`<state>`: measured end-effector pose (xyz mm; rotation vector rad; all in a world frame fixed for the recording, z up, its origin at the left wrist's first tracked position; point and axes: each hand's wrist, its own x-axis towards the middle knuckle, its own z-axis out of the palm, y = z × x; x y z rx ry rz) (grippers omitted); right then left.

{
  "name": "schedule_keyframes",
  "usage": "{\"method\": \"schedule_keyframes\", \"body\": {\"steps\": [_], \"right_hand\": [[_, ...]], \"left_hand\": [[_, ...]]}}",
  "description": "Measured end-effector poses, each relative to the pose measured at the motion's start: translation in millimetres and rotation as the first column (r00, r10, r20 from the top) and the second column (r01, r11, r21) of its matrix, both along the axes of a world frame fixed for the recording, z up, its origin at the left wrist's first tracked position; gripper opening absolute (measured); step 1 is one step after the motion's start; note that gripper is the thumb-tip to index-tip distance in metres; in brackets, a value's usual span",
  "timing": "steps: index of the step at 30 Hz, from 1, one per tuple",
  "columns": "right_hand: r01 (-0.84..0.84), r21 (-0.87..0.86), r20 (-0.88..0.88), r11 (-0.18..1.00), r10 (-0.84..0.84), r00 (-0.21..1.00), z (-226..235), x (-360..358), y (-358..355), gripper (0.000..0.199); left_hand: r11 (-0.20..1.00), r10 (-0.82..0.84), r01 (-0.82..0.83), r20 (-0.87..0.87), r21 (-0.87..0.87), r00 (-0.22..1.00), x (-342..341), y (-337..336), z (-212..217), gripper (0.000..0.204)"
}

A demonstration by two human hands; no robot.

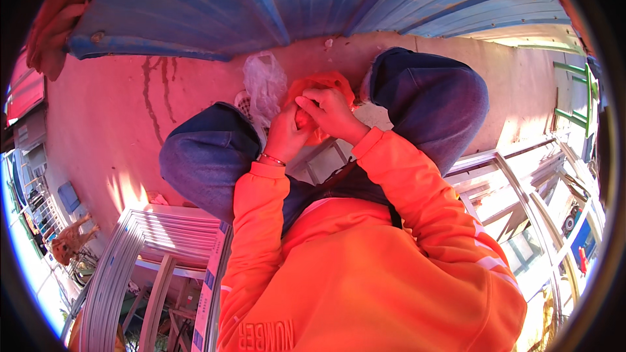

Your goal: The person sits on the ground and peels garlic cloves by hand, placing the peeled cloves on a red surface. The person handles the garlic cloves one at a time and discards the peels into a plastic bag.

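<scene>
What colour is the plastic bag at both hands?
The crumpled plastic bag is orange-red; head view.

The red bag (321, 81) is partly covered by the left hand (285, 135) and right hand (332, 116); what is held inside cannot be told. Of 1 checkered shoe (242, 101), most is hidden by a clear bag (264, 83) and trouser leg (208, 140). The blue sheeting (313, 0) is cut off above.

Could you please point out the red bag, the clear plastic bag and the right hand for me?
Red bag (331, 79): head view, crumpled upper part above the hands.
Clear plastic bag (265, 83): head view, middle.
Right hand (334, 115): head view, back of the hand.
</scene>
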<state>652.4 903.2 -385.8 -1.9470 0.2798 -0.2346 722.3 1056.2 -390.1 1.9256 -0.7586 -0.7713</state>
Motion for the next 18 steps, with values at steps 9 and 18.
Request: {"method": "schedule_keyframes", "body": {"steps": [9,18], "right_hand": [[0.221,0.408,-0.160,0.886,-0.169,0.973,-58.7,-2.1,12.3,0.031],[0.550,0.358,-0.319,0.754,-0.455,0.831,-101.4,7.9,-5.4,0.032]], "left_hand": [[0.997,0.068,-0.072,0.157,0.015,0.985,-6.1,-10.9,-12.3,0.047],[0.989,0.141,-0.145,0.111,0.026,0.984,-14.1,-8.5,-28.2,0.045]]}}
